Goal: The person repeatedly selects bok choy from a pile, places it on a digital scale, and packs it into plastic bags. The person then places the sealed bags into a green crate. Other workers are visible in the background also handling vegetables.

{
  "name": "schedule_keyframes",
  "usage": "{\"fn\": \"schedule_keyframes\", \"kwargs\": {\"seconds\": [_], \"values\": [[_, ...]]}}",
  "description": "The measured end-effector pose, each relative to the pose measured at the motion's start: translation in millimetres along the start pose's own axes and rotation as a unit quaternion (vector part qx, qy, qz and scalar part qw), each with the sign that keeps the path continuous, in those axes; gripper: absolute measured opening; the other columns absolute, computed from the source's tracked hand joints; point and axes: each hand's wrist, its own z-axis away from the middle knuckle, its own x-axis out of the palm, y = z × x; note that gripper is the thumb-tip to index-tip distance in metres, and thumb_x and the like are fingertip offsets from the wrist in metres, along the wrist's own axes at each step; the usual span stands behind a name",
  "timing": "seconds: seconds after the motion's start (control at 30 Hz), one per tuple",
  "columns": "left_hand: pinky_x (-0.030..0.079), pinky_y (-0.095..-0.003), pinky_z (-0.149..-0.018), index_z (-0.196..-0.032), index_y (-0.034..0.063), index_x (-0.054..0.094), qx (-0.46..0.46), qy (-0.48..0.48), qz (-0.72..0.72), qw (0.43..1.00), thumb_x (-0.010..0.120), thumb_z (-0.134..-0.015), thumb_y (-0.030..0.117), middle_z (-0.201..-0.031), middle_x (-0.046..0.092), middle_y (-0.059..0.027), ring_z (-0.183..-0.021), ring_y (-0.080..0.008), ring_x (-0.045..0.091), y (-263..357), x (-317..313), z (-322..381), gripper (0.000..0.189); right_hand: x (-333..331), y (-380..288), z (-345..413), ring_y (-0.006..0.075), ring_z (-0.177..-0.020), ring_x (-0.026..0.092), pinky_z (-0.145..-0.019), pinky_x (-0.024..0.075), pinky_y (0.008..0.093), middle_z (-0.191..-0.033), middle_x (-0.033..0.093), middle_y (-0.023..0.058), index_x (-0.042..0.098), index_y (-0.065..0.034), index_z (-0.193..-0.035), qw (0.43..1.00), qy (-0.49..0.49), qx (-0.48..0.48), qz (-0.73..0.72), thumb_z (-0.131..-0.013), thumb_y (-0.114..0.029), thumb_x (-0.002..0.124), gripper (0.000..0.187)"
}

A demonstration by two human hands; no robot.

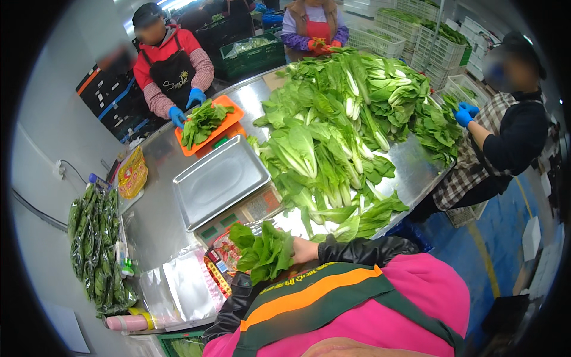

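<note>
My right hand (306, 250) is closed around a bunch of leafy greens (266, 251) close to my apron, at the table's near edge. My left hand is hidden behind that bunch; only its black sleeve shows. Just beyond lies a printed plastic package (223, 250). An empty metal tray (223, 178) rests on a scale (245, 214). To its right, a large heap of leafy greens with white stems (330, 147) spreads over the steel table (156, 178). Clear plastic bags (185, 281) lie left of the bunch.
Bagged greens (96, 250) line the table's left end, near a yellow package (133, 173). Across the table, a gloved co-worker (174, 67) handles greens on an orange tray (232, 105). Other co-workers stand at the far side and right. Stacked crates (439, 49) stand behind.
</note>
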Motion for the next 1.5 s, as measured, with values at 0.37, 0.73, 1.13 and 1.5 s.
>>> {"fn": "schedule_keyframes", "kwargs": {"seconds": [0.37, 0.73, 1.13, 1.5], "values": [[0.045, -0.0359, -0.092, -0.128, 0.0059, 0.05, 0.035, 0.103, 0.011, 0.994, 0.067, -0.086, 0.018, -0.115, 0.06, -0.0084, -0.109, -0.0221, 0.056, -37, -90, -101, 0.047, -45, -74, -165, 0.0271, -0.105, 0.06, -0.092, 0.0461, 0.0367, -0.118, 0.061, 0.0167, 0.054, -0.0055, -0.125, 0.992, 0.032, -0.046, 0.113, -0.075, -0.04, 0.072, 0.063], [0.047, -0.0433, -0.082, -0.111, -0.0031, 0.06, -0.297, 0.157, -0.361, 0.87, 0.064, -0.076, 0.059, -0.098, 0.064, -0.0245, -0.093, -0.0394, 0.061, -106, -142, -137, 0.072, -60, 3, -179, 0.0384, -0.115, 0.047, -0.098, 0.0383, 0.043, -0.12, 0.052, 0.0238, 0.042, 0.0062, -0.124, 0.822, 0.335, -0.201, 0.413, -0.081, -0.028, 0.064, 0.06], [0.045, -0.0424, -0.058, -0.071, 0.0031, 0.055, -0.213, -0.123, -0.291, 0.924, 0.071, -0.074, 0.028, -0.067, 0.058, -0.0141, -0.066, -0.0338, 0.059, -109, 6, 10, 0.03, -94, 50, 31, 0.0311, -0.087, 0.062, -0.077, 0.0495, 0.0391, -0.092, 0.064, 0.0147, 0.062, -0.0051, -0.095, 0.87, 0.405, 0.023, 0.281, -0.084, -0.016, 0.063, 0.016], [0.049, -0.0317, -0.065, -0.089, 0.0002, 0.063, -0.229, -0.102, -0.105, 0.962, 0.07, -0.08, 0.021, -0.076, 0.062, -0.011, -0.07, -0.0188, 0.062, -58, 11, -27, 0.024, -165, 26, 86, 0.0085, -0.064, 0.057, -0.054, 0.0433, 0.0231, -0.081, 0.066, 0.004, 0.064, 0.0025, -0.099, 0.883, 0.413, 0.17, -0.146, -0.08, -0.025, 0.072, 0.034]]}}
